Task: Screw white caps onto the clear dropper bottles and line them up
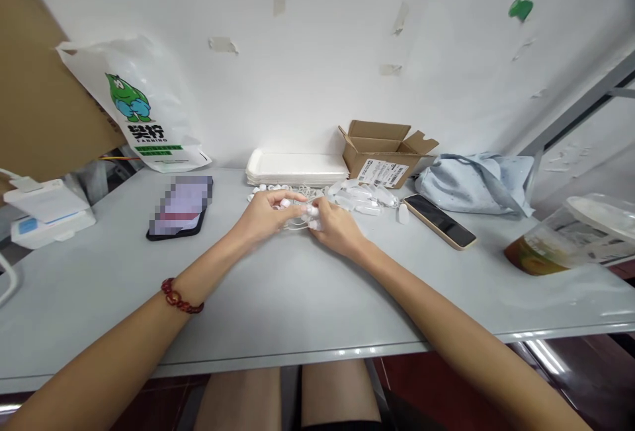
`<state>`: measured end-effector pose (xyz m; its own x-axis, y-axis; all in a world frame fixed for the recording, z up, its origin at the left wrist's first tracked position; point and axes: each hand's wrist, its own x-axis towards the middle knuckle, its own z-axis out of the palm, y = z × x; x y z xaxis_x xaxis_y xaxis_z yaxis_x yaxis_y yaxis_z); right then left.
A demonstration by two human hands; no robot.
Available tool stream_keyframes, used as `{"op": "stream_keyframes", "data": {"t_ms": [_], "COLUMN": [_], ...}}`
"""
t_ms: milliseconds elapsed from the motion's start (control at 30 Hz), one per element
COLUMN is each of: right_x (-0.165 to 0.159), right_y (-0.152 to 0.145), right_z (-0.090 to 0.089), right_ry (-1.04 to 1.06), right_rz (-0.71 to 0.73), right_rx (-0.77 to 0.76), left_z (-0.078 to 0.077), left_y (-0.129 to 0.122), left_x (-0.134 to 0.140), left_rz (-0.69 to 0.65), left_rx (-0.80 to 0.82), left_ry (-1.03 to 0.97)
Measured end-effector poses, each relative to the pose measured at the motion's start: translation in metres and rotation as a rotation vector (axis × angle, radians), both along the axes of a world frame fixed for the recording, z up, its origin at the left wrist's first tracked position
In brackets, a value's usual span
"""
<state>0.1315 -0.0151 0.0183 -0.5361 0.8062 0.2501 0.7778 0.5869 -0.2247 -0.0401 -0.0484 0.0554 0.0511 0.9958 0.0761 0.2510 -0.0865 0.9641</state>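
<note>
Both hands meet near the middle of the table, over a cluster of small white pieces with thin white cords. Thumb and fingers of my left hand are closed on a small rounded white piece. My right hand has its fingers curled round more of these white pieces; their exact kind is too small to make out. Cords loop between the two hands. Just behind the right hand lies a pile of translucent, elongated plastic pieces, one of them lying apart.
Behind the hands are a stack of white trays and an open cardboard box. A phone lies at left, another phone at right. Further right are a light-blue cloth bag and a drink cup. A plastic bag stands back left.
</note>
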Motion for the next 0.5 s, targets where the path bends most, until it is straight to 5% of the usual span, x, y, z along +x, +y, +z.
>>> {"op": "stream_keyframes", "data": {"t_ms": [133, 500], "right_x": [-0.0021, -0.0010], "right_y": [-0.0042, -0.0041], "right_z": [0.0011, 0.0066], "right_ry": [0.007, -0.023], "right_rz": [0.033, 0.014], "right_rx": [0.009, 0.008], "left_z": [-0.0044, -0.0062], "left_y": [-0.0011, -0.0048], "left_x": [0.0026, 0.0030], "left_rz": [-0.095, -0.132], "left_rx": [0.226, 0.373], "left_ry": [0.282, 0.568]}}
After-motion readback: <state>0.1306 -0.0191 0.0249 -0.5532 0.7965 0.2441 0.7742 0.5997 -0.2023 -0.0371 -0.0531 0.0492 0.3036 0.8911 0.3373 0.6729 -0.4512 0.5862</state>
